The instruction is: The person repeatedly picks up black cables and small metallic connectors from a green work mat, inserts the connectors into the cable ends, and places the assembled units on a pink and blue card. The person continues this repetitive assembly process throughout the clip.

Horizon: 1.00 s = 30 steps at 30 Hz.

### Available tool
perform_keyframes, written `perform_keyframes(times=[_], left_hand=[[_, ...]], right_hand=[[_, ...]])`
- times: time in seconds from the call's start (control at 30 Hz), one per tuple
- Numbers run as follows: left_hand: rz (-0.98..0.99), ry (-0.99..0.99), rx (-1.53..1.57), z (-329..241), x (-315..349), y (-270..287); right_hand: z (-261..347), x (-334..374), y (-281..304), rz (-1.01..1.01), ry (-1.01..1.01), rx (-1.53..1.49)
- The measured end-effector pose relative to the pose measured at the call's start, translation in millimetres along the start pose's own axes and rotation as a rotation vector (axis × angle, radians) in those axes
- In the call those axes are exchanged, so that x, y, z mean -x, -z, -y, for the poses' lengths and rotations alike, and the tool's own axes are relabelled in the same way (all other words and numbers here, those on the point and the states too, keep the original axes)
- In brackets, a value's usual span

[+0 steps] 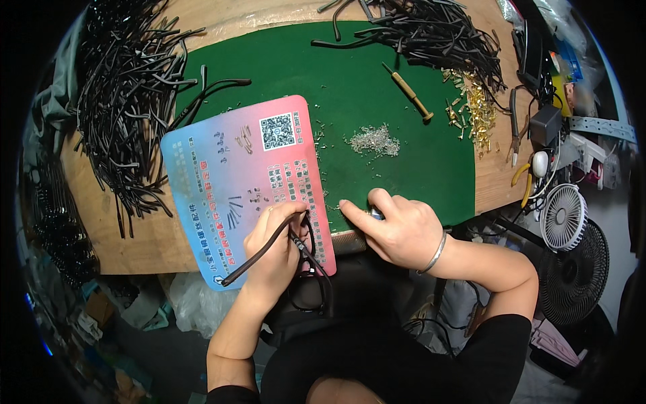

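Over the near edge of a pink and blue printed mat (235,155), my left hand (274,236) is closed on a black eyeglass frame (311,269). One temple arm of the frame slants down to the left across the hand, and the front hangs below the table edge. My right hand (407,229) reaches its index finger to the green mat (417,182), close to a few tiny loose metal bits. Its other fingers are curled round something with a silver end, mostly hidden. Beyond it lies a heap of tiny silver screws (375,141).
Black temple arms lie in heaps at the left (124,114) and far right (437,34). A brass screwdriver (409,92) rests near small gold parts (479,114). Right of the table are yellow-handled pliers (521,182), a white fan (564,217) and a black fan (575,273).
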<state>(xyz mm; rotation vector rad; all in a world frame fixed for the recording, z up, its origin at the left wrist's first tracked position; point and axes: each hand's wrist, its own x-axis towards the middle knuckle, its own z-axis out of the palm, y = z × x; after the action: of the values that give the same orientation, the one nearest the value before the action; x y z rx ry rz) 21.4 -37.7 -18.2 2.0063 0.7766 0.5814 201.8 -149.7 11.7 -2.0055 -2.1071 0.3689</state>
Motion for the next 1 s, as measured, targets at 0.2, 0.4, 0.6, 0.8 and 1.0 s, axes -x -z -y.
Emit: perform_keyframes(times=[0.2,0.4,0.6,0.8,1.0], left_hand=[[-0.050,-0.023,0.011,2,1,-4],[-0.026,0.000,0.012,2,2,-1],[0.060,0.068,0.119,-1,-4,3],[0.155,0.233,0.129,-5,-13,8],[0.132,0.216,0.067,-5,-10,6]], right_hand=[[-4,1,-3,-0.008,0.071,0.048],[-4,-1,-4,0.027,0.124,0.096],[-6,-11,12,0.142,0.040,-0.301],[0,-22,-5,0.127,0.017,-0.422],[-1,-23,-4,0.144,0.023,-0.459]])
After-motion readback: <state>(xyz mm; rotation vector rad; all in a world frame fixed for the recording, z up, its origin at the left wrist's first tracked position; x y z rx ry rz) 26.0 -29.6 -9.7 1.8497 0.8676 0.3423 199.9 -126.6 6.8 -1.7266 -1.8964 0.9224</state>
